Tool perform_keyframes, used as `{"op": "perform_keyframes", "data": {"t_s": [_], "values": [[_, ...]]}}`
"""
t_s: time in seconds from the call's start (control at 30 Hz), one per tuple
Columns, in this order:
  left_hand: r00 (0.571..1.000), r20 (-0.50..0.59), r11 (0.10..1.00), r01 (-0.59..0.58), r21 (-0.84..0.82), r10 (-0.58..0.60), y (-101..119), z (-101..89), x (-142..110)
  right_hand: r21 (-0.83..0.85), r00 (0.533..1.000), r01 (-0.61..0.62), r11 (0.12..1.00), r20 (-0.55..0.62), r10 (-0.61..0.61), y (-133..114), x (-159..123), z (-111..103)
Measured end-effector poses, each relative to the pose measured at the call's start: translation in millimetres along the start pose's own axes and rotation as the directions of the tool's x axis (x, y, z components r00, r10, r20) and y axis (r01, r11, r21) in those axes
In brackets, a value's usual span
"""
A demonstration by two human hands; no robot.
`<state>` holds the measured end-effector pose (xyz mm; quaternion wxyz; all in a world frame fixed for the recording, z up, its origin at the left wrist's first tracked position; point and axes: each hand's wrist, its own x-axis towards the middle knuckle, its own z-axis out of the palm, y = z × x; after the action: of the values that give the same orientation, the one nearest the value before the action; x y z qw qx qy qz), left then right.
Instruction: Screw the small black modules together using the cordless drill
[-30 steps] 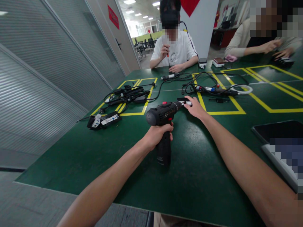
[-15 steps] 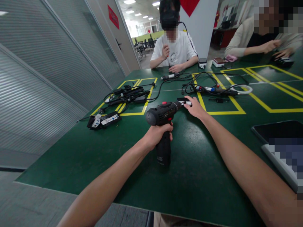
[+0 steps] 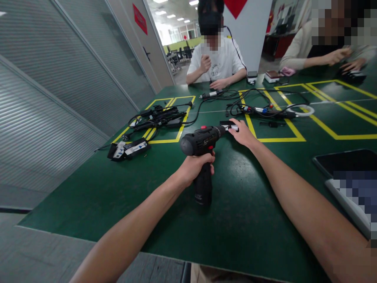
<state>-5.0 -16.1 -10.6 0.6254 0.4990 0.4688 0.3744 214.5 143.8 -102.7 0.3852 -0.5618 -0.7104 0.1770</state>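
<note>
My left hand (image 3: 196, 167) is wrapped round the handle of a black cordless drill (image 3: 203, 146) with a red button on top, held above the green table (image 3: 118, 196). The drill's nose points away from me at a small black and white part (image 3: 229, 125) lying on the table. My right hand (image 3: 244, 133) rests on that part with its fingers pressed on it, right at the drill's tip.
A bundle of black cables and tools (image 3: 160, 118) lies in a yellow-taped box at the left, a small black unit (image 3: 129, 149) nearer. More cables and a white ring (image 3: 303, 111) lie further right. A dark tablet (image 3: 344, 161) lies at right. Two other people sit across.
</note>
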Motion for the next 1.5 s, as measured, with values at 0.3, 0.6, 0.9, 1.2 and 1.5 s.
{"op": "perform_keyframes", "data": {"t_s": [0.3,0.6,0.9,1.2,1.5], "values": [[1.000,-0.002,1.000,0.005,-0.015,-0.005,-1.0,-1.5,1.1,-0.001,1.000,0.003,1.000,0.004,-0.003,-0.8,-0.7,-0.6],[1.000,0.001,1.000,-0.004,0.007,0.004,-1.7,-1.7,0.8,0.009,1.000,-0.006,1.000,0.002,0.006,1.0,0.1,0.8],[1.000,-0.001,1.000,-0.008,0.004,0.008,-1.4,-0.4,1.1,0.005,1.000,0.002,1.000,-0.005,-0.002,2.5,0.8,1.3],[1.000,0.007,1.000,-0.021,-0.003,0.021,-2.6,-1.4,1.0,0.005,1.000,0.015,1.000,-0.005,-0.015,2.2,0.3,0.7],[1.000,-0.010,1.000,-0.005,0.018,0.005,-1.7,-0.6,0.4,-0.003,1.000,0.001,1.000,0.000,-0.001,1.0,0.5,0.6]]}}
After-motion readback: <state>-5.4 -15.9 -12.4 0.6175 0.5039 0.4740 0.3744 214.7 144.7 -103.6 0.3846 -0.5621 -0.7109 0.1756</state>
